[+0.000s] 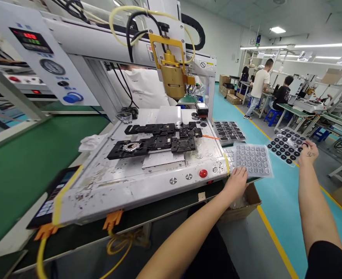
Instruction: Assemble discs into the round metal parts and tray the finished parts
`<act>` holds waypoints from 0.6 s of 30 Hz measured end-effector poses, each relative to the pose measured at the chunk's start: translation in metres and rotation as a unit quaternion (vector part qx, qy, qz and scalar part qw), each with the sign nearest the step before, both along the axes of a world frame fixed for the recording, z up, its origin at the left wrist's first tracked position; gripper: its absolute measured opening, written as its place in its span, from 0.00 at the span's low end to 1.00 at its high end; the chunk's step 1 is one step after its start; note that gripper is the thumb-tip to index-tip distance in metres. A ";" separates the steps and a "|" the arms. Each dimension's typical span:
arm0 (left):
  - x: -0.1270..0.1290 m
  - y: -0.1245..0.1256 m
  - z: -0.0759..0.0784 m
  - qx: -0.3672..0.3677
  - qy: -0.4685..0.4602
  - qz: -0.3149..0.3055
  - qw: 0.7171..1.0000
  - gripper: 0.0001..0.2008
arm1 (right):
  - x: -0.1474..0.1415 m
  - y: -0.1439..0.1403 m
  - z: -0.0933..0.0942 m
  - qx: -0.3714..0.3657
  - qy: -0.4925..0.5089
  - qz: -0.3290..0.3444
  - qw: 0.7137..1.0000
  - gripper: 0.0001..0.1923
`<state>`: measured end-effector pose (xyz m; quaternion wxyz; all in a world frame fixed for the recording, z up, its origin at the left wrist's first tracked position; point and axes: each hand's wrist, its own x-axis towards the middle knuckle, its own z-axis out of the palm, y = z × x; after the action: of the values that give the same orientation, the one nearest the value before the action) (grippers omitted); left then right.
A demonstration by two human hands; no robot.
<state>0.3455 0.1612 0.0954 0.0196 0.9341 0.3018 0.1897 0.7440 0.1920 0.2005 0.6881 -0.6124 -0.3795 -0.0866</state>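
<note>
The left hand (pixel 237 182) rests at the right front corner of the machine base (pixel 147 182), its grip closed on the near edge of a clear tray of small round parts (pixel 254 159), which juts past that corner. The right hand (pixel 308 152), further right, pinches the edge of a second tray of black discs (pixel 285 144), held in the air above the teal floor (pixel 281 197).

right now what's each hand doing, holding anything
Left hand: on the edge of the clear parts tray, grip unclear.
Right hand: touching the black-disc tray, grip unclear.
</note>
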 end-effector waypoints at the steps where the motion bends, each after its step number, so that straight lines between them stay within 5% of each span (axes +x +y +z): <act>1: 0.001 0.000 -0.001 0.004 0.003 0.003 1.000 0.23 | 0.007 -0.002 0.006 -0.004 -0.005 -0.027 1.000 0.18; 5: 0.005 -0.001 -0.007 0.020 0.014 0.017 1.000 0.23 | 0.011 -0.008 0.018 -0.037 -0.016 -0.095 0.995 0.16; 10: 0.006 -0.001 -0.018 0.040 0.025 0.028 0.999 0.29 | -0.010 -0.028 0.014 -0.167 -0.090 -0.070 0.979 0.14; 18: 0.009 0.005 -0.017 0.061 0.025 0.036 0.997 0.26 | -0.066 -0.065 -0.043 -0.480 -0.158 0.048 0.862 0.23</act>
<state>0.3545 0.1657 0.0781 -0.0520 0.9265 0.3236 0.1848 0.6783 0.1271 0.1574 0.2435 -0.8261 -0.5063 0.0439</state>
